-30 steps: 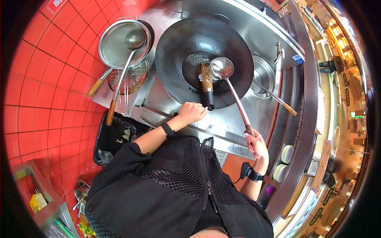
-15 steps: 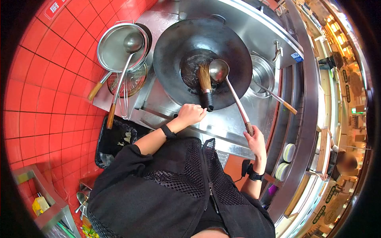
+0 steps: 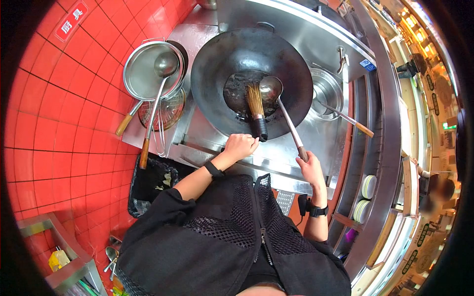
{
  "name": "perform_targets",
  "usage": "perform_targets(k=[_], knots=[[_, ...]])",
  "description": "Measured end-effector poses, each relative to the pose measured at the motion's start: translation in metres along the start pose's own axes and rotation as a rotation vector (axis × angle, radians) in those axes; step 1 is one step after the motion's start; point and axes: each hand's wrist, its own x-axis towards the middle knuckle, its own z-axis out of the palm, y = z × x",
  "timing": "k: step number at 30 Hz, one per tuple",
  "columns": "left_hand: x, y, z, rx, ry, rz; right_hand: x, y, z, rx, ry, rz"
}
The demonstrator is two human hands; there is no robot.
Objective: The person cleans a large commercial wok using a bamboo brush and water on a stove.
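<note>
A large dark wok [image 3: 212, 69] sits in front of me, with a little liquid in its bottom. My left hand [image 3: 240, 147] is closed at the near edge of the wok; the part it grips is hidden under the fingers. In my right hand [image 3: 311, 169] is the wooden handle end of a metal ladle [image 3: 271, 89], its bowl resting inside the wok. A straw wok brush [image 3: 255, 101] with a black-wrapped handle lies in the wok, bristles towards the liquid, right beside the ladle bowl. Its handle end reaches the near rim, just by my left thumb.
Left of the wok, a pot [image 3: 140, 74] carries another ladle [image 3: 167, 64], above a wire strainer [image 3: 163, 111]. On the right stands a metal container [image 3: 332, 84] with a wooden-handled tool, below a tap [image 3: 341, 59]. Stacked plates [image 3: 363, 209] sit on a side shelf. A black bin [image 3: 143, 192] is at lower left.
The whole view has shifted slightly. My right hand and the ladle's handle end have moved a little left and towards the wok. My left hand and the brush stay almost in place.
</note>
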Motion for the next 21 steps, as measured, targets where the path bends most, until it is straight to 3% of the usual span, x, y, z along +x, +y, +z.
perform_targets(k=[1,5,10,13,21], knots=[[0.001,0.000,0.000,-0.003,-0.002,-0.002,0.000,-0.007,-0.003,0.279,-0.157,0.201],[0.000,0.001,0.000,0.000,-0.009,-0.004,-0.010,-0.023,-0.022,0.603,-0.273,0.301],[0.000,-0.001,0.002,-0.028,-0.007,-0.001,-0.031,-0.035,-0.041,0.455,-0.246,0.237],[0.001,0.001,-0.002,-0.054,0.003,-0.003,-0.042,-0.034,-0.049,0.187,-0.147,0.125],[-0.001,-0.005,0.005,-0.037,0.014,0.025,-0.037,-0.019,-0.050,0.039,-0.054,0.057]])
